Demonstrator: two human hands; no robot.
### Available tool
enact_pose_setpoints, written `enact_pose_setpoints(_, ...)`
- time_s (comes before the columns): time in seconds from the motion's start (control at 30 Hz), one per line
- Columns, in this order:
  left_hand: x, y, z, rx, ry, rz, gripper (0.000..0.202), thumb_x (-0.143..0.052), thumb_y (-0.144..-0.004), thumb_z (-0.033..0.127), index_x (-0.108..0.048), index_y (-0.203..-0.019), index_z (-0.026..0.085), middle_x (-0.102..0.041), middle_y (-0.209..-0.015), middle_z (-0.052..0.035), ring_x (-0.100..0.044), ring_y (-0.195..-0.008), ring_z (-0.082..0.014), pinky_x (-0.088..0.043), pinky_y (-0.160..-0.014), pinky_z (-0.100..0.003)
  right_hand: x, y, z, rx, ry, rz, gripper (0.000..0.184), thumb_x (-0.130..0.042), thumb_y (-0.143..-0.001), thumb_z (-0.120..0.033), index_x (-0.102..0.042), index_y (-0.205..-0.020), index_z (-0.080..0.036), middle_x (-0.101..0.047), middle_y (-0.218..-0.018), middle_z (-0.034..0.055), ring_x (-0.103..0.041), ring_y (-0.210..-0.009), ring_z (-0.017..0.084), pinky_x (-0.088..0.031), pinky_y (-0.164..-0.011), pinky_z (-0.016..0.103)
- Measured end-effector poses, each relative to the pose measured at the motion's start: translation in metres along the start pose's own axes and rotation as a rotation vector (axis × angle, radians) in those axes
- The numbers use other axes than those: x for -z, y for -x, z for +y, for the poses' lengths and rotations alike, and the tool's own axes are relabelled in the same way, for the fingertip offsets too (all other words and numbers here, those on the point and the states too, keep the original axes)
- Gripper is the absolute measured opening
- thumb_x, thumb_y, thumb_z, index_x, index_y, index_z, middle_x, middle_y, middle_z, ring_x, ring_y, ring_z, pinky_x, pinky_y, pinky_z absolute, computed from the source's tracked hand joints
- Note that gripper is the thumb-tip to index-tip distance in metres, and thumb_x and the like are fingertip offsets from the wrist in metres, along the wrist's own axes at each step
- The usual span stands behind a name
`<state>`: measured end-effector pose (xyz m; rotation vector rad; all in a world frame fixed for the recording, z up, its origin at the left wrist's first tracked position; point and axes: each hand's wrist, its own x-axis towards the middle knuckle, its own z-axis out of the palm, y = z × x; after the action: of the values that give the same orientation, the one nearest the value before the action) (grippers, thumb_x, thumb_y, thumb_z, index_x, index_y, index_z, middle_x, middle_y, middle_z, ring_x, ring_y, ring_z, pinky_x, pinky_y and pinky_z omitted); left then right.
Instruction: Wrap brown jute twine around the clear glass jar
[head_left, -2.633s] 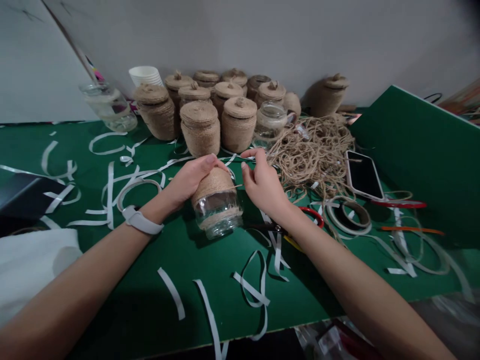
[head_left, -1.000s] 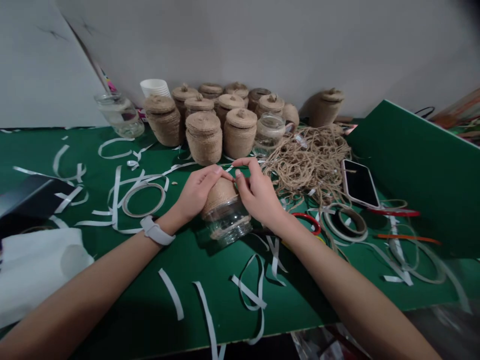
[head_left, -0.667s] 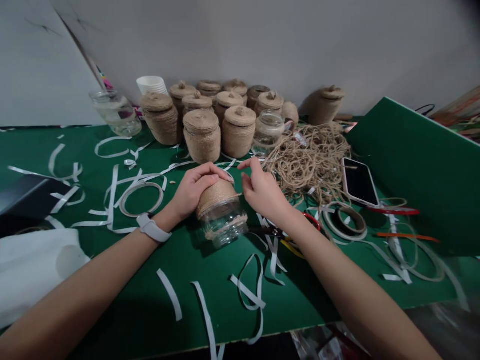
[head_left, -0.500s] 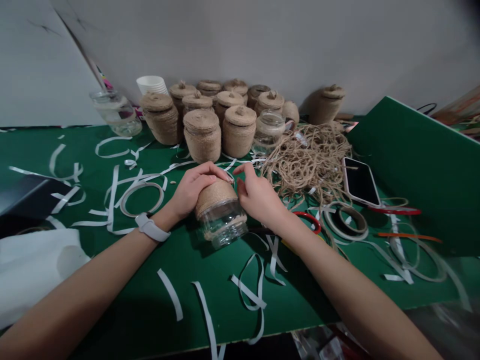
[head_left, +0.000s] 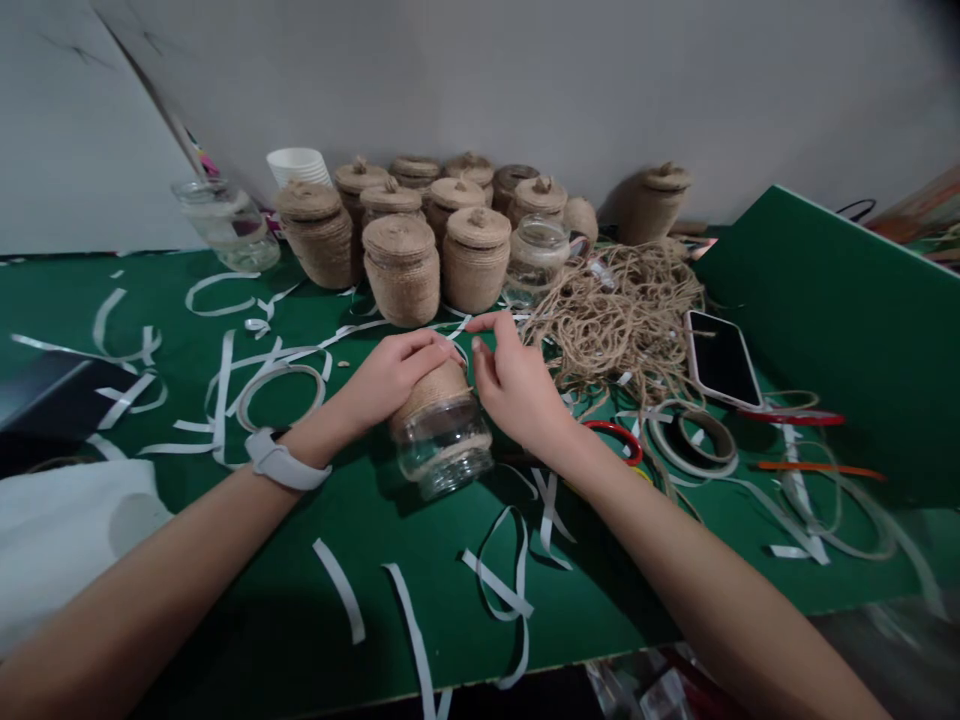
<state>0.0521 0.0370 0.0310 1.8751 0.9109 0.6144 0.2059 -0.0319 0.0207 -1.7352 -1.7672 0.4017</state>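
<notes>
A glass jar lies tilted on the green table, its far half wound with jute twine. My left hand is wrapped over the wound part, fingers curled around it. My right hand sits just right of the jar, thumb and forefinger pinched on a strand of twine that runs toward the loose twine pile.
Several twine-covered lidded jars and bare glass jars stand at the back. A phone, tape rolls, red-handled scissors lie to the right. White paper strips litter the table. A raised green board stands right.
My right hand has swung back and forth beside the jar, laying twine around it while my left hand stayed gripping the wound part. The view shifted slightly.
</notes>
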Motion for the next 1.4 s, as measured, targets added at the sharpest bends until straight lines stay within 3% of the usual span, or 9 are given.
enact_pose_setpoints(0.13, 0.000, 0.002, -0.015, -0.043, 0.257, -0.014, 0.035, -0.061, -0.085, 0.052, -0.070, -0.090, 0.018, -0.071, -0.092, -0.0051, -0.062, -0.082, -0.0197, -0.048, -0.077, -0.029, 0.005, -0.004, 0.006, -0.001, -0.059, 0.100, 0.027, -0.033, -0.094, -0.026, -0.044, -0.117, -0.017, -0.056, -0.066, 0.0003, -0.055, -0.054, 0.019, -0.037, -0.059, 0.028)
enact_pose_setpoints(0.23, 0.001, 0.004, -0.022, -0.074, 0.301, -0.062, 0.035, -0.066, -0.084, 0.051, -0.070, -0.096, 0.019, -0.070, -0.100, -0.0057, -0.062, -0.087, -0.0192, -0.047, -0.079, -0.028, 0.007, -0.005, 0.008, 0.001, -0.052, 0.108, 0.026, -0.034, -0.094, -0.025, -0.045, -0.116, -0.017, -0.057, -0.067, 0.0005, -0.053, -0.053, 0.018, -0.036, -0.058, 0.027)
enact_pose_setpoints(0.47, 0.003, 0.004, -0.023, -0.051, 0.378, -0.050, 0.020, -0.072, -0.079, 0.036, -0.070, -0.091, 0.021, -0.069, -0.101, -0.0024, -0.062, -0.091, -0.0189, -0.048, -0.084, -0.029, 0.005, 0.001, 0.000, 0.019, 0.107, -0.014, 0.032, -0.033, -0.095, -0.026, -0.042, -0.124, -0.016, -0.062, -0.069, 0.0057, -0.058, -0.054, 0.023, -0.040, -0.060, 0.031)
enact_pose_setpoints(0.77, 0.009, 0.003, -0.024, -0.045, 0.351, -0.082, 0.020, -0.068, -0.075, 0.032, -0.066, -0.089, 0.019, -0.067, -0.101, -0.0034, -0.062, -0.091, -0.0205, -0.049, -0.084, -0.031, -0.001, 0.002, -0.004, 0.006, 0.134, -0.084, 0.035, -0.030, -0.097, -0.027, -0.042, -0.127, -0.015, -0.069, -0.080, 0.0103, -0.064, -0.063, 0.026, -0.043, -0.062, 0.032)
enact_pose_setpoints(0.93, 0.016, 0.002, -0.001, 0.058, 0.115, -0.176, 0.029, -0.065, -0.075, 0.036, -0.065, -0.099, 0.021, -0.069, -0.104, -0.0026, -0.064, -0.098, -0.0238, -0.051, -0.084, -0.032, -0.004, 0.003, -0.002, 0.053, 0.126, -0.070, 0.034, -0.029, -0.097, -0.028, -0.041, -0.126, -0.015, -0.069, -0.081, 0.0092, -0.064, -0.062, 0.024, -0.042, -0.059, 0.029)
enact_pose_setpoints(1.03, 0.014, 0.001, 0.012, 0.160, 0.022, -0.136, 0.028, -0.057, -0.083, 0.040, -0.070, -0.101, 0.023, -0.072, -0.104, -0.0021, -0.064, -0.098, -0.0244, -0.052, -0.081, -0.031, -0.006, 0.004, -0.002, 0.061, 0.102, -0.059, 0.033, -0.028, -0.098, -0.028, -0.039, -0.127, -0.016, -0.069, -0.079, 0.0085, -0.064, -0.061, 0.023, -0.041, -0.059, 0.029)
enact_pose_setpoints(1.13, 0.009, 0.000, 0.011, 0.201, 0.038, -0.142, 0.040, -0.054, -0.087, 0.053, -0.074, -0.086, 0.019, -0.074, -0.091, -0.0045, -0.065, -0.084, -0.0235, -0.051, -0.070, -0.030, -0.008, 0.005, -0.002, 0.072, 0.042, -0.050, 0.033, -0.027, -0.098, -0.027, -0.038, -0.127, -0.016, -0.068, -0.080, 0.0087, -0.064, -0.063, 0.024, -0.041, -0.060, 0.030)
enact_pose_setpoints(1.23, 0.003, -0.002, 0.001, 0.126, 0.129, -0.084, 0.036, -0.063, -0.080, 0.051, -0.072, -0.075, 0.017, -0.073, -0.082, -0.0040, -0.063, -0.076, -0.0206, -0.049, -0.069, -0.029, -0.007, 0.003, 0.002, 0.072, -0.050, 0.008, 0.031, -0.028, -0.098, -0.028, -0.039, -0.125, -0.016, -0.066, -0.080, 0.0079, -0.064, -0.065, 0.024, -0.042, -0.064, 0.031)
enact_pose_setpoints(1.4, -0.003, -0.003, -0.013, -0.039, 0.303, 0.057, 0.026, -0.061, -0.084, 0.040, -0.074, -0.082, 0.017, -0.074, -0.090, -0.0045, -0.065, -0.085, -0.0198, -0.049, -0.082, -0.029, -0.001, -0.007, 0.019, 0.019, -0.129, 0.174, 0.025, -0.033, -0.097, -0.028, -0.043, -0.118, -0.018, -0.058, -0.070, 0.0021, -0.054, -0.056, 0.021, -0.040, -0.062, 0.032)
